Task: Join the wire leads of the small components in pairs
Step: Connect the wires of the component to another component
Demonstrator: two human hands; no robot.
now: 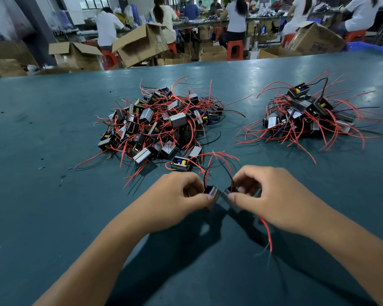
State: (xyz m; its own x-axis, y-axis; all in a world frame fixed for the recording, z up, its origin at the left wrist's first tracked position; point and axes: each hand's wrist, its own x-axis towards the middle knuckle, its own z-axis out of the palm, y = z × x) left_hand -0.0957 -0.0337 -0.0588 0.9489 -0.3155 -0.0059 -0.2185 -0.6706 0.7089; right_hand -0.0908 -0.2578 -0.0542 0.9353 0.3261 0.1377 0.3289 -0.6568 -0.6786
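Note:
My left hand [177, 195] grips a small silver-and-black component [213, 193] between thumb and curled fingers. My right hand [268, 197] grips a second such component [227, 196] right beside it, the two nearly touching. Red and black leads [219, 166] rise from both in a loop above my hands. One red lead [266, 233] hangs down below my right hand. A large pile of the same components [157, 122] with red wires lies on the green table ahead. A smaller pile [307, 115] lies to the right.
The green table [53, 195] stretches wide around my hands. A single component [181, 163] sits just beyond my left hand. Past the far edge stand cardboard boxes [139, 44], red stools and several seated people at work benches.

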